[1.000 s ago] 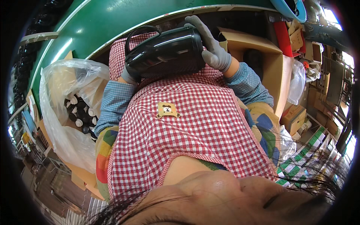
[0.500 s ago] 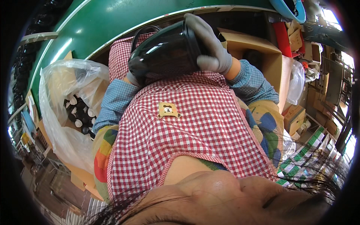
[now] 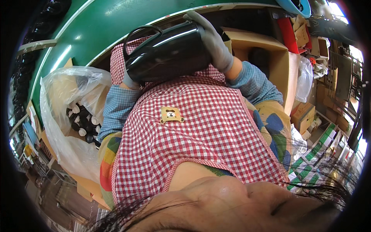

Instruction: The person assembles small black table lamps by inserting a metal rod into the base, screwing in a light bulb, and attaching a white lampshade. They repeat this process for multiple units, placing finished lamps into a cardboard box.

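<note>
A glossy black jug-shaped body (image 3: 170,52) lies sideways across my lap, above the apron. At its left end a thin black curved handle (image 3: 142,28) arches up toward the green bench. My right hand (image 3: 216,44), in a grey glove, is pressed over the jug's right end with its fingers stretched along it; the thumb is hidden. My left hand (image 3: 130,80), also gloved, supports the lower left end. Most of its fingers are hidden behind the jug.
A green bench (image 3: 112,17) runs along the far side. On the left a clear plastic bag (image 3: 54,116) lines a carton holding several black and white knob-like parts (image 3: 83,121). An open cardboard box (image 3: 280,63) stands at right, near a light-blue basin (image 3: 301,7).
The jug body has rolled and shifted slightly left, so its handle shows more and its right rim is turned away. My right hand has turned with it, its thumb now out of sight.
</note>
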The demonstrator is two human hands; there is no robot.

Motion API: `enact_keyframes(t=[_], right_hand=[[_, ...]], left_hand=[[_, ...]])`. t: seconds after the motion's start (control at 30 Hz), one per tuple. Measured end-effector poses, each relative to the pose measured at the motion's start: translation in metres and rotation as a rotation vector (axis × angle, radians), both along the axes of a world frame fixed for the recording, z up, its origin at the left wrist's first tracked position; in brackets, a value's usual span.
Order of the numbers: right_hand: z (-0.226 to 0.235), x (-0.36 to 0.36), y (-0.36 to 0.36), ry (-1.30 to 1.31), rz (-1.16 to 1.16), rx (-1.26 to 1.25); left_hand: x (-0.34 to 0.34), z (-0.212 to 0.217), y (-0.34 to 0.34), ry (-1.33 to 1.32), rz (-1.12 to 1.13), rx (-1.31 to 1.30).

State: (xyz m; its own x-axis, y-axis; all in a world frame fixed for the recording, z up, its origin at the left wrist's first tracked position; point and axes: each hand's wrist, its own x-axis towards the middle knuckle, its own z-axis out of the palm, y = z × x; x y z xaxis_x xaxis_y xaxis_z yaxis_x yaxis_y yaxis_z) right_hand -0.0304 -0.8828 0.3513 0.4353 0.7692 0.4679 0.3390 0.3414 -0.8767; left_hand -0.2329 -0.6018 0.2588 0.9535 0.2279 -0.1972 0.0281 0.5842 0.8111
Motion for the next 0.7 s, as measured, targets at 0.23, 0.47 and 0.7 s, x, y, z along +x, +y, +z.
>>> enact_keyframes(t=[0.23,0.47,0.7], right_hand=[[-0.024,-0.001,-0.007,-0.008,-0.247,0.003],[-0.061,0.020,-0.013,-0.042,-0.012,0.066],[-0.005,-0.001,-0.019,-0.150,-0.092,0.079]], left_hand=[[0.038,0.032,-0.021,0.036,-0.484,-0.991],[0.023,0.041,-0.013,-0.092,-0.221,0.105],[0.020,-0.006,-0.010,0.017,-0.163,-0.940]])
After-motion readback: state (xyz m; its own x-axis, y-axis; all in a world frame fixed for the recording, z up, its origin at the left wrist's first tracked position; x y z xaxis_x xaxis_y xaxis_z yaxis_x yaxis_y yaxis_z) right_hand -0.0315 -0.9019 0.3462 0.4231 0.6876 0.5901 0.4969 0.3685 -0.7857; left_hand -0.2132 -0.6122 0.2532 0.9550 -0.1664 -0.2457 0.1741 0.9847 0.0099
